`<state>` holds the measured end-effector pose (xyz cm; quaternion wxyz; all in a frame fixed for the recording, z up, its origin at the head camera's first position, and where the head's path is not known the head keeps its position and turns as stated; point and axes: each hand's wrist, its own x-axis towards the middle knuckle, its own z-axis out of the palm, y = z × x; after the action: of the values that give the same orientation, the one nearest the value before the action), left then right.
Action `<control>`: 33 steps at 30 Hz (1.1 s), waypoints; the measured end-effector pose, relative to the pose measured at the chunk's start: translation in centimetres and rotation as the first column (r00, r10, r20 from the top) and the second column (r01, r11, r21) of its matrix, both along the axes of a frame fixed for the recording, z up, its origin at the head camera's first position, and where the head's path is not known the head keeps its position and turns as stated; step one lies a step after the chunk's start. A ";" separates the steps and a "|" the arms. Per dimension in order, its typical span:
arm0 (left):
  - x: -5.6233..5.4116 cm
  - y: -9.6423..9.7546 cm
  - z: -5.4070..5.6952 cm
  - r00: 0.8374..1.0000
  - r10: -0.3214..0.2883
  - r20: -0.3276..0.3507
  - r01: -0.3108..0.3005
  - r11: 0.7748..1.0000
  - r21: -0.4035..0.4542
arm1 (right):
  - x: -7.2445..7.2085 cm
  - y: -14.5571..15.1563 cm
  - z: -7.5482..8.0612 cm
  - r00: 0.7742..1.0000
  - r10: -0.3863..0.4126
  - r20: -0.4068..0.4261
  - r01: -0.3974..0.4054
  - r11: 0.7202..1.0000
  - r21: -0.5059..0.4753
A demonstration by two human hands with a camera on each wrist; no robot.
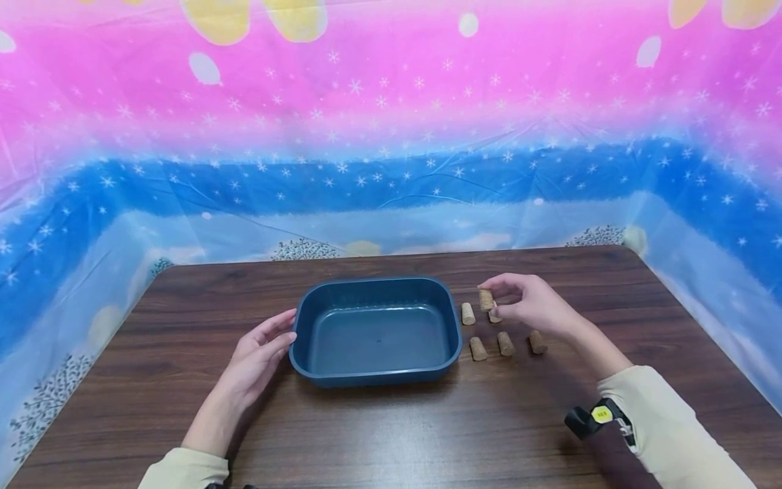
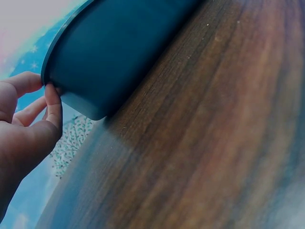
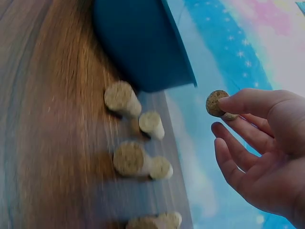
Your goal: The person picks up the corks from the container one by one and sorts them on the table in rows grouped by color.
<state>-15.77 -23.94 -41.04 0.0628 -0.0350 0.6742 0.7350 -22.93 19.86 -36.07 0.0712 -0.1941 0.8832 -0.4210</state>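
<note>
A dark blue plastic basin sits on the table in the head view. At its left end, my left hand holds the rim with thumb and fingertips; the left wrist view shows the fingertips at the rim. My right hand pinches a cork stopper between thumb and fingers, raised beyond the basin's right side. In the right wrist view the held cork shows its round speckled end, while the other fingers curve loosely below. Several more tapered corks stand right of the basin, one partly hidden behind my right hand.
The dark wood-grain table ends at a far edge close behind the basin. A pink and blue snowflake cloth hangs around its back and sides. The nearest standing cork is just beside the basin's right wall.
</note>
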 end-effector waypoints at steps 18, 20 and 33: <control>0.1 -0.1 -0.5 0.999 -0.007 -0.034 0.008 1.000 0.020 | 0.7 6.1 -1.4 0.997 -0.051 -0.059 0.055 0.995 0.081; 0.1 -0.1 -0.4 0.999 -0.009 -0.033 0.009 1.000 0.017 | 0.7 6.7 -1.5 0.997 -0.047 -0.060 0.052 0.995 0.086; 0.0 -0.1 -0.1 1.000 -0.007 -0.014 0.007 1.000 0.010 | 1.1 10.4 -2.8 0.999 -0.034 -0.005 0.035 0.995 0.096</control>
<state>-15.73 -24.04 -41.12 0.0609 -0.0269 0.6712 0.7383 -21.84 30.29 -38.86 0.0716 -0.1759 0.9057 -0.3791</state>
